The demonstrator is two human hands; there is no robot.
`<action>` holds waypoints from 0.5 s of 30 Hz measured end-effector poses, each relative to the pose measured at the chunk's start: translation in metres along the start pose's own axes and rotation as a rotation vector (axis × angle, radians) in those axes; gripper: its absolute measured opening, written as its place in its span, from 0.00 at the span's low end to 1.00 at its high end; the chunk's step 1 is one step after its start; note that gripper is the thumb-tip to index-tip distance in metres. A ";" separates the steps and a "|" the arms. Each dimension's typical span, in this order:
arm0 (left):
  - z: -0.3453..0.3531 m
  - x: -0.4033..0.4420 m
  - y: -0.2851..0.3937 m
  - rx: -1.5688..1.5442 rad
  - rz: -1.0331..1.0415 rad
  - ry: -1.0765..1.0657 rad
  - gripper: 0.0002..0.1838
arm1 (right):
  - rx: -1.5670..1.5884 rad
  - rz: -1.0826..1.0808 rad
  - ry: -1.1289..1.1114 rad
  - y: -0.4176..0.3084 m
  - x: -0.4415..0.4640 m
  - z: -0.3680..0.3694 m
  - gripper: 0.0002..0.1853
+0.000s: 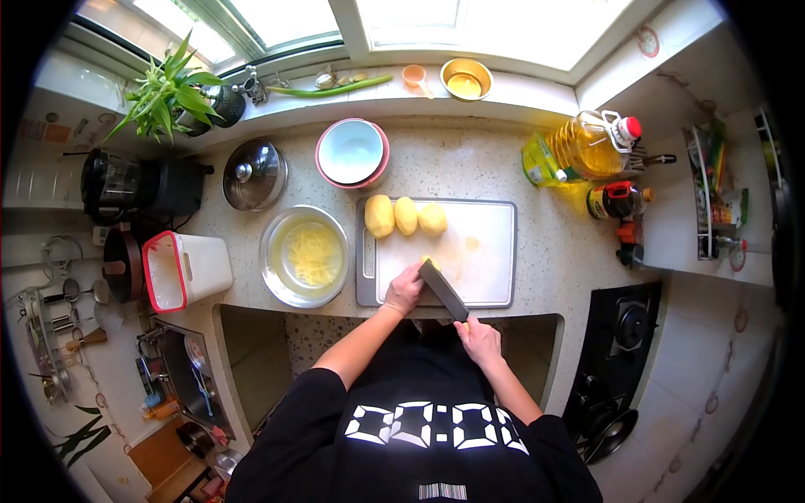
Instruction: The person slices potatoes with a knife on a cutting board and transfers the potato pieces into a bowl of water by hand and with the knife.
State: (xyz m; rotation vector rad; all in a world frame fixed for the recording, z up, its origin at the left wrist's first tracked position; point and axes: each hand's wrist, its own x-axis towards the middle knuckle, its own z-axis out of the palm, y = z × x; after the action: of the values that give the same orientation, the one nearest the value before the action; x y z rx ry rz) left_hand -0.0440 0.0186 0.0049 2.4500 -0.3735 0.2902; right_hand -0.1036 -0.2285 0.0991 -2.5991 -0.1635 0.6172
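Observation:
A broad-bladed kitchen knife (444, 292) slants across the front of the white cutting board (486, 251), its handle gripped in my right hand (480, 339) just off the board's near edge. My left hand (405, 287) rests on the board beside the blade, fingers curled around a potato piece. Only a small yellow bit of that piece (426, 259) shows at the blade's far end; the rest is hidden. Three peeled potatoes (406, 215) sit in a row along the board's back left. Left of the board, a metal bowl (267, 260) holds pale yellow potato shreds (314, 254).
Behind the board stand stacked bowls (350, 151) and a lidded pot (254, 174). A white bin with a red rim (205, 267) is at left. An oil jug (587, 144) and a dark sauce bottle (610, 200) stand at right, near the stove (616, 352).

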 end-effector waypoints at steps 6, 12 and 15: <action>-0.006 -0.003 0.000 0.005 -0.055 -0.155 0.18 | -0.054 -0.015 -0.021 0.002 0.018 0.004 0.26; -0.008 0.006 0.005 -0.023 0.005 0.015 0.17 | 0.061 0.016 0.066 0.007 0.018 0.015 0.25; -0.009 0.007 0.006 -0.036 0.004 0.031 0.16 | 0.130 0.068 0.076 0.013 0.015 0.015 0.25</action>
State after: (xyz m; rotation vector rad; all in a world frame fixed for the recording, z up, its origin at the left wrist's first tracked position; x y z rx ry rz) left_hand -0.0409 0.0178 0.0172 2.4069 -0.3666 0.3206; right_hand -0.0966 -0.2304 0.0754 -2.5055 -0.0101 0.5338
